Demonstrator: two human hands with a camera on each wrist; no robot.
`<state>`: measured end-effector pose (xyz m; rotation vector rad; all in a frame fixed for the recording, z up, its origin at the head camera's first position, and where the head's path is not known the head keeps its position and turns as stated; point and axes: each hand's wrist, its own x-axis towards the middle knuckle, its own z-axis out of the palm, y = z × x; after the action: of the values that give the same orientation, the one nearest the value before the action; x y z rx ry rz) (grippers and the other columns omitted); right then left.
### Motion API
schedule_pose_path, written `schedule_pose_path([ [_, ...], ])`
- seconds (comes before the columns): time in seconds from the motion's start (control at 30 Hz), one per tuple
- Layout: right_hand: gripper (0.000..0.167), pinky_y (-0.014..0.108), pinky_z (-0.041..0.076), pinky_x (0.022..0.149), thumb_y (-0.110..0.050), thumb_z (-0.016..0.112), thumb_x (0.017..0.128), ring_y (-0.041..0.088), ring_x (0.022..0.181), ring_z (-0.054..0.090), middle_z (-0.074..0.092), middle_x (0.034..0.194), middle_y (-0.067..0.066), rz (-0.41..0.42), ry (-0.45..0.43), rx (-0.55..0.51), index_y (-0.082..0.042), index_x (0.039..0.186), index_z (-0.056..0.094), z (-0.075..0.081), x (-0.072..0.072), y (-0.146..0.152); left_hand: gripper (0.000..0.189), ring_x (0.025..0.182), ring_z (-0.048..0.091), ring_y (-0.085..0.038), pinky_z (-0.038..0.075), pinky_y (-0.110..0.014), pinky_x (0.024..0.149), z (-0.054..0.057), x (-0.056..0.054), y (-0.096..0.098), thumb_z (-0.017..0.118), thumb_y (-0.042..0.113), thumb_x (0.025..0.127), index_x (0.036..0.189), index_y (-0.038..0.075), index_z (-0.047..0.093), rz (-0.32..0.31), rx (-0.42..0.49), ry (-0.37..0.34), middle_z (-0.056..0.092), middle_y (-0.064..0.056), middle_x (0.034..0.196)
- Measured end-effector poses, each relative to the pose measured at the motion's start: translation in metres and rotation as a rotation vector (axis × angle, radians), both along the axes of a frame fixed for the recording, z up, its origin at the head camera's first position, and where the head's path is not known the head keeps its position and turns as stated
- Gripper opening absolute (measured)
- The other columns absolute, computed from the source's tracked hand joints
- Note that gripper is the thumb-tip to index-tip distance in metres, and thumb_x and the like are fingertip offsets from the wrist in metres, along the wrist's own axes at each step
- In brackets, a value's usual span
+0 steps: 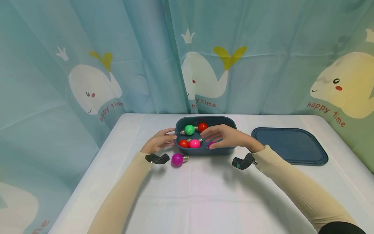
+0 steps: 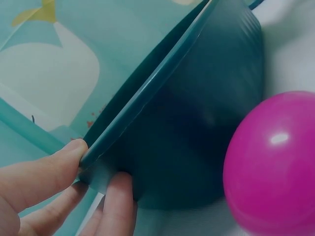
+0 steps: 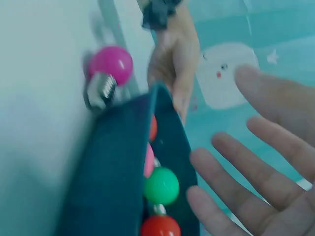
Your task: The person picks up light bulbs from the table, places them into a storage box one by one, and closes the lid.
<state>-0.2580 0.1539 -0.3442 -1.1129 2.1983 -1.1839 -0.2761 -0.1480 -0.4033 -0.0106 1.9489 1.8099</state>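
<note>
A dark blue box (image 1: 204, 151) stands at the back of the table with several coloured light bulbs in it: a green bulb (image 1: 189, 130), a red bulb (image 1: 203, 127), another red bulb (image 1: 183, 143), a pink bulb (image 1: 194, 143) and a purple one (image 1: 210, 144) partly hidden by a hand. My left hand (image 1: 160, 141) touches the box's left end, thumb tip at the rim and fingertips against the outer wall. Over the right part of the box hovers my right hand (image 1: 225, 136), fingers spread and holding nothing. A magenta bulb (image 1: 177, 160) lies on the table before the box.
To the right of the box lies a flat dark blue tray or lid (image 1: 289, 146) with rounded corners. A white cloth covers the table (image 1: 190, 201). Behind it hangs a light blue curtain (image 1: 146, 48) printed with whales.
</note>
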Motion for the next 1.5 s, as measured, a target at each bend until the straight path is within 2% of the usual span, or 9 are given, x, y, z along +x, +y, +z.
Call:
schedule_pose_path([
  [0.13,0.051,0.047,0.049,0.096,-0.009,0.073,0.081,0.041,0.111,0.058,0.058,0.125,0.024,-0.027,0.01,-0.058,0.005,0.126,0.053,-0.006,0.012,-0.01,0.059,0.113,0.05,-0.017,0.036,-0.043,0.111,0.001,0.001,0.0,0.051,0.006,0.095,0.148,0.004,0.025,-0.007,0.007,-0.001,0.038,-0.019,0.142],
  [0.43,0.043,0.035,0.053,0.092,-0.012,0.074,0.08,0.026,0.108,0.063,0.063,0.119,0.017,-0.107,0.098,-0.066,-0.001,0.119,0.06,-0.023,0.037,-0.028,0.058,0.108,0.053,-0.015,0.036,-0.043,0.111,0.002,0.0,-0.001,0.051,0.007,0.095,0.148,0.004,0.026,-0.008,-0.015,-0.006,0.039,-0.018,0.142],
  [0.63,0.042,0.037,0.053,0.091,-0.006,0.074,0.079,0.028,0.106,0.063,0.063,0.116,0.022,-0.133,0.115,-0.097,0.001,0.118,0.06,-0.038,0.047,-0.038,0.058,0.1,0.055,-0.011,0.037,-0.042,0.11,0.001,-0.003,0.0,0.052,0.007,0.095,0.147,0.005,0.027,0.003,-0.022,-0.016,0.042,-0.018,0.14],
  [0.77,0.044,0.04,0.051,0.094,-0.006,0.074,0.078,0.032,0.108,0.062,0.064,0.117,0.021,-0.135,0.117,-0.106,0.003,0.118,0.059,-0.046,0.052,-0.046,0.058,0.104,0.054,-0.013,0.037,-0.042,0.111,0.001,-0.003,0.0,0.051,0.007,0.095,0.147,0.005,0.027,-0.001,-0.027,-0.015,0.04,-0.019,0.142],
  [1.0,0.048,0.036,0.053,0.092,-0.011,0.076,0.078,0.031,0.107,0.062,0.064,0.118,0.017,-0.168,0.171,-0.044,0.002,0.12,0.059,-0.057,0.058,-0.056,0.058,0.117,0.049,-0.023,0.035,-0.043,0.111,0.002,-0.001,0.0,0.052,0.007,0.095,0.147,0.005,0.027,0.005,-0.02,-0.017,0.039,-0.02,0.143],
  [1.5,0.051,0.038,0.053,0.091,-0.013,0.078,0.076,0.027,0.11,0.061,0.063,0.122,0.013,-0.217,0.249,-0.009,-0.001,0.122,0.059,-0.071,0.057,-0.076,0.058,0.121,0.047,-0.024,0.034,-0.044,0.112,0.002,0.0,0.0,0.051,0.007,0.096,0.148,0.004,0.025,-0.006,-0.009,-0.009,0.038,-0.02,0.142],
])
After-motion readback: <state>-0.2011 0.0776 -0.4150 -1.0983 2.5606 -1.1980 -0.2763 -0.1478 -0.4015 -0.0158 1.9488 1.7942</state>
